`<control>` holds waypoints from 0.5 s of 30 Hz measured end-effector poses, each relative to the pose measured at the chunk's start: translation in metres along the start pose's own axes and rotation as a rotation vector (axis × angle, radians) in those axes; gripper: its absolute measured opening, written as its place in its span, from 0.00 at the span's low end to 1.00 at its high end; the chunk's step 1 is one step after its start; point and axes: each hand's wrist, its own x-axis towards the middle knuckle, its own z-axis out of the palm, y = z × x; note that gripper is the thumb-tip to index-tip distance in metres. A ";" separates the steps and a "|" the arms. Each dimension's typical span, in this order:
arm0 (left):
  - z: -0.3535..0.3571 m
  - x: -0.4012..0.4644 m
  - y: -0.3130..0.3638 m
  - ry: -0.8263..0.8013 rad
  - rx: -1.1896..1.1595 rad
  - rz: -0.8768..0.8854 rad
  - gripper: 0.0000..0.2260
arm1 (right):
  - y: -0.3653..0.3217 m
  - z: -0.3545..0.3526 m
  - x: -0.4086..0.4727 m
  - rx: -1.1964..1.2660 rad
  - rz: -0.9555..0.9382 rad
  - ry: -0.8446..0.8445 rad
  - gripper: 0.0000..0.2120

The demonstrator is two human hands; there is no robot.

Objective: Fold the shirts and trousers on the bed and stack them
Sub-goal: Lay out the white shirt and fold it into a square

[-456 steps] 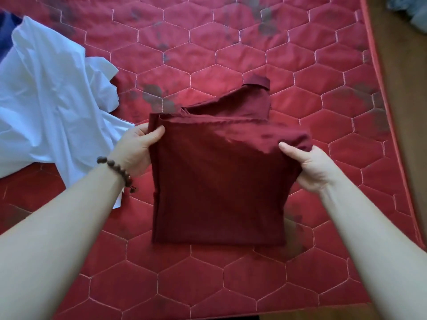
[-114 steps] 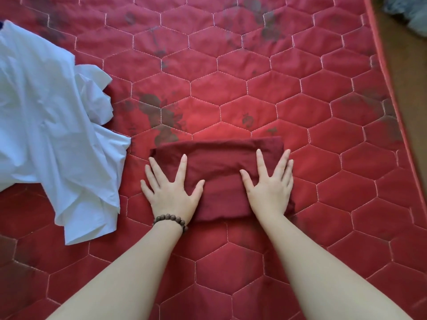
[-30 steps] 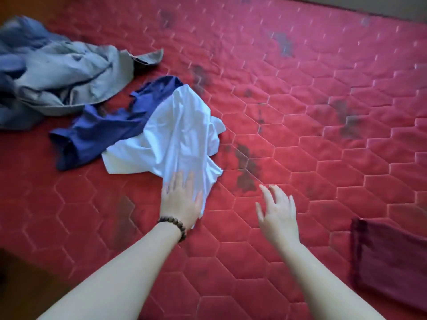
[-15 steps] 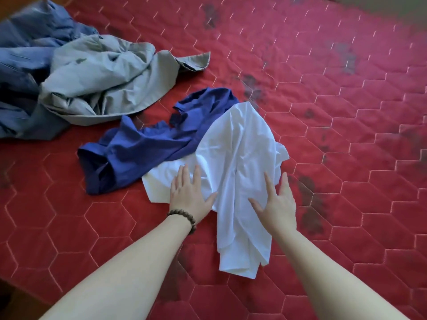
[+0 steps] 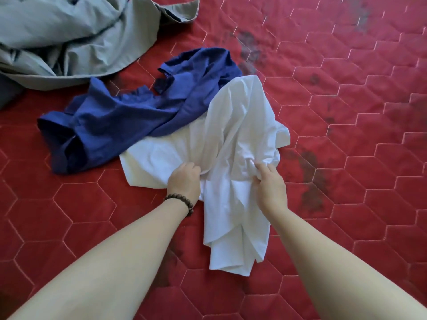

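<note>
Left hand and right hand both bunch white shirt, fingers curled into thin, smooth, crumpled cloth at mid-bed. Blue shirt, rumpled, partly under white one. Grey garment, creased, far left. Three loose garments. Red quilted mattress, hexagon stitching, dark blotches. Beaded bracelet, left wrist.

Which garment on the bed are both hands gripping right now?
The white garment: left hand and right hand bunch its fabric. The blue garment and grey garment lie untouched.
</note>
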 end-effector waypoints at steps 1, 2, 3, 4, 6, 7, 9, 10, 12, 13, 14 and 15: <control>0.000 -0.010 -0.001 -0.007 -0.007 0.000 0.05 | 0.002 0.000 -0.012 -0.009 -0.006 -0.012 0.22; 0.002 -0.022 -0.002 -0.015 -0.017 0.004 0.05 | 0.005 0.000 -0.025 -0.020 -0.007 -0.029 0.22; 0.003 -0.035 -0.003 -0.032 -0.027 0.003 0.05 | 0.007 0.002 -0.040 -0.026 -0.002 -0.050 0.22; 0.004 -0.049 -0.004 -0.060 -0.028 -0.003 0.06 | 0.010 0.004 -0.056 -0.024 0.005 -0.071 0.22; 0.007 -0.077 -0.007 -0.134 -0.008 -0.025 0.06 | 0.015 0.008 -0.089 0.003 0.027 -0.112 0.22; 0.008 -0.091 -0.009 -0.167 0.002 -0.034 0.07 | 0.019 0.010 -0.104 0.022 0.040 -0.134 0.21; 0.008 -0.112 -0.009 -0.211 -0.015 -0.059 0.07 | 0.023 0.011 -0.127 0.018 0.046 -0.174 0.19; 0.007 -0.119 -0.007 -0.208 -0.034 -0.065 0.06 | 0.024 0.011 -0.133 -0.011 0.032 -0.162 0.16; 0.005 -0.125 -0.001 -0.149 -0.087 -0.048 0.08 | 0.027 0.006 -0.137 -0.038 0.010 -0.046 0.16; 0.003 -0.124 0.005 -0.105 -0.111 -0.034 0.14 | 0.028 0.002 -0.133 -0.028 0.018 0.046 0.19; 0.001 -0.121 0.012 -0.068 -0.132 -0.020 0.21 | 0.031 -0.004 -0.127 -0.011 0.038 0.149 0.22; -0.001 -0.115 0.019 -0.038 -0.152 -0.008 0.27 | 0.035 -0.010 -0.117 0.012 0.065 0.232 0.24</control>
